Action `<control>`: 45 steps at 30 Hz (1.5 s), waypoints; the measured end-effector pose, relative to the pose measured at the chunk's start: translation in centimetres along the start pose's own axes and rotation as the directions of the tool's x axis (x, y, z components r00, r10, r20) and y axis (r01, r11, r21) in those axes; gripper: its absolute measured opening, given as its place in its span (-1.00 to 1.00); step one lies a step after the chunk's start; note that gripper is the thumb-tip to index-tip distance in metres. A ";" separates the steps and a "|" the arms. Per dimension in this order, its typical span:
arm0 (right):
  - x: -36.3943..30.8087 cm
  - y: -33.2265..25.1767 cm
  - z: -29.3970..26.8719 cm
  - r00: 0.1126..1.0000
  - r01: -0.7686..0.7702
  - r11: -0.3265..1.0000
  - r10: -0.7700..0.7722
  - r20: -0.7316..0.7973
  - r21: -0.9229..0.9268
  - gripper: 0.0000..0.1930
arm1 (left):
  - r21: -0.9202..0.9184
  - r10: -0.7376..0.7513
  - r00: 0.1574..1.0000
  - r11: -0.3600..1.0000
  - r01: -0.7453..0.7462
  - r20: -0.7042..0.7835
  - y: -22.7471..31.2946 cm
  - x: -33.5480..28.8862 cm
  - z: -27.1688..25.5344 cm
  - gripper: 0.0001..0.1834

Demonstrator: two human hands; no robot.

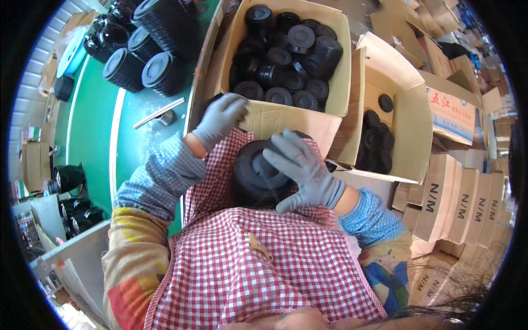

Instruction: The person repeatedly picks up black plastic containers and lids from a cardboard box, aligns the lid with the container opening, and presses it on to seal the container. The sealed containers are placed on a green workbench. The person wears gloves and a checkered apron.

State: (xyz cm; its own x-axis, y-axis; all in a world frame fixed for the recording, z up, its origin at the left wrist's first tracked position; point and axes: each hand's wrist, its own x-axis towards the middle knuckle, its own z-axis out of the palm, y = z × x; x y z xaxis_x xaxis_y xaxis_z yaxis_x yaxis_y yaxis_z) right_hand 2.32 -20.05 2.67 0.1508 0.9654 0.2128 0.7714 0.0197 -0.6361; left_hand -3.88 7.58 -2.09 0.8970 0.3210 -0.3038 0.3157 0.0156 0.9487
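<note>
From the wearer's head I look steeply down and forward through one wide fisheye, close above the checked apron (264, 280), left hand (221, 119) and right hand (309, 177) near mid-view.

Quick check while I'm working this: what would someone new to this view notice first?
Probably the large dark round piece at the centre, with the gray-gloved right hand spread over its right side. Just beyond, an open carton is heaped with black round pieces. The red-and-white checked apron fills the lower middle.
</note>
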 end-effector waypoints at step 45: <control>4.8 9.6 7.2 0.719 -0.623 0.667 0.694 -0.035 0.408 -0.64 | 0.164 0.159 0.195 0.986 0.011 -0.968 -10.2 6.2 -62.6 -0.47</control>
State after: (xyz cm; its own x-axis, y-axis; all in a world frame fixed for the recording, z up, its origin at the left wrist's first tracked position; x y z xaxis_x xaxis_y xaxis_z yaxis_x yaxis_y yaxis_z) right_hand 6.01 -13.39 -7.79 0.6654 0.6989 -0.2622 0.1679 -0.4823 -0.8598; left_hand -20.91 68.66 -8.16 -0.0744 0.9816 0.1761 0.3723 -0.1365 0.9180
